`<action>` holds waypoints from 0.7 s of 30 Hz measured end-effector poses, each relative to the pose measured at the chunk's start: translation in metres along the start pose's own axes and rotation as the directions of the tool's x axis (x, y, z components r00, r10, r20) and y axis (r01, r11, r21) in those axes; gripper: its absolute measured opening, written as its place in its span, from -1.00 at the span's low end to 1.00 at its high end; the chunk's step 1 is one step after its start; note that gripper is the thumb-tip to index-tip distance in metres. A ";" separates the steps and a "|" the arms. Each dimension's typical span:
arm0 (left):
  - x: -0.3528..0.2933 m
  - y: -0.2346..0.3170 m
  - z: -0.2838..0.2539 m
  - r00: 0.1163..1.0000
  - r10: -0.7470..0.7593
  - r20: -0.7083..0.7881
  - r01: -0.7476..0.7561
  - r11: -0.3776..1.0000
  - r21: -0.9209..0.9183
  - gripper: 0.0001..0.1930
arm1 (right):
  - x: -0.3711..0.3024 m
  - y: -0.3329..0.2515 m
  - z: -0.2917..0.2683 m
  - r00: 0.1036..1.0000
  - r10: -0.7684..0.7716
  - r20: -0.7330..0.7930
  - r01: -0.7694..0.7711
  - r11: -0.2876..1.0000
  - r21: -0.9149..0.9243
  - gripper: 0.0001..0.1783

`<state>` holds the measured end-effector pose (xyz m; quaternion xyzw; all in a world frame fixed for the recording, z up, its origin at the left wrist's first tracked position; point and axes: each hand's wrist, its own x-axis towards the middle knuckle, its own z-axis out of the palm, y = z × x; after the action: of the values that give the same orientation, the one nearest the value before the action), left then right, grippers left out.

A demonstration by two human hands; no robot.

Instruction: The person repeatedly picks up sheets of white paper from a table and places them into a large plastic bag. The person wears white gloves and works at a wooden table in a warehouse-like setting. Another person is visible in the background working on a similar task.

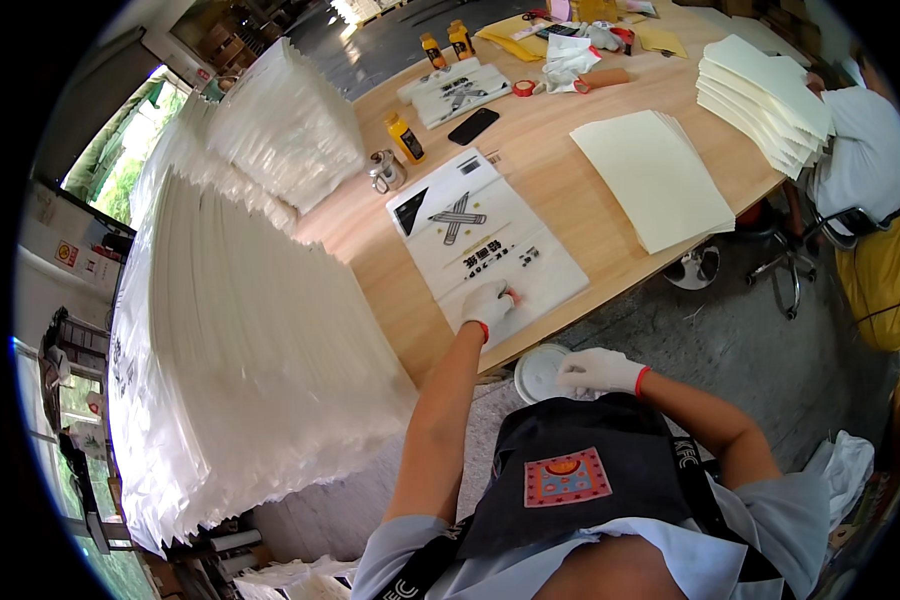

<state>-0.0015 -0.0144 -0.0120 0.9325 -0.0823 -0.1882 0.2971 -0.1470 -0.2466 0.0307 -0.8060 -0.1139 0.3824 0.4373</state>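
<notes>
My left hand (487,303), in a white glove with a red cuff and bare fingertips, is on the near end of a stack of clear printed plastic bags (505,235). Its fingers are bent together at the top bag and seem to pinch the film. The bags lie flat on the wooden table, with a black corner and crossed pencils printed on them. My right hand (600,371), gloved the same way, hovers before my dark apron, off the table. Its fingers are loosely bent and hold nothing that I can see. To the right of the bags lies a pile of cream paper sheets (655,180).
Tall stacks of bagged paper (260,330) crowd the left side. A phone (473,126), a yellow bottle (404,138) and a metal cup (386,172) sit beyond the bags. A person (865,150) sits at right by fanned paper stacks (760,95). A round white lid (542,373) is below the table edge.
</notes>
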 end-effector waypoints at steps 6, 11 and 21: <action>-0.006 0.006 -0.022 0.981 0.117 0.157 -0.118 0.993 -0.002 -0.78 | 0.040 -0.009 -0.022 0.996 -0.062 -0.059 0.082 0.881 0.465 -0.64; -0.007 -0.002 -0.024 0.994 0.099 0.041 -0.080 0.941 -0.328 -0.82 | 0.098 -0.017 -0.029 0.990 -0.088 -0.111 0.140 0.746 0.651 -0.57; 0.008 0.033 -0.077 0.925 0.105 -0.366 -0.371 0.465 -0.804 -0.78 | 0.119 0.046 -0.049 0.757 -0.350 -0.552 0.149 0.915 -0.375 -0.47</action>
<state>0.0349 -0.0033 0.0626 0.6540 -0.0675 -0.0335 0.7527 -0.0376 -0.2421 -0.0516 -0.9206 -0.1331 0.0172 0.3667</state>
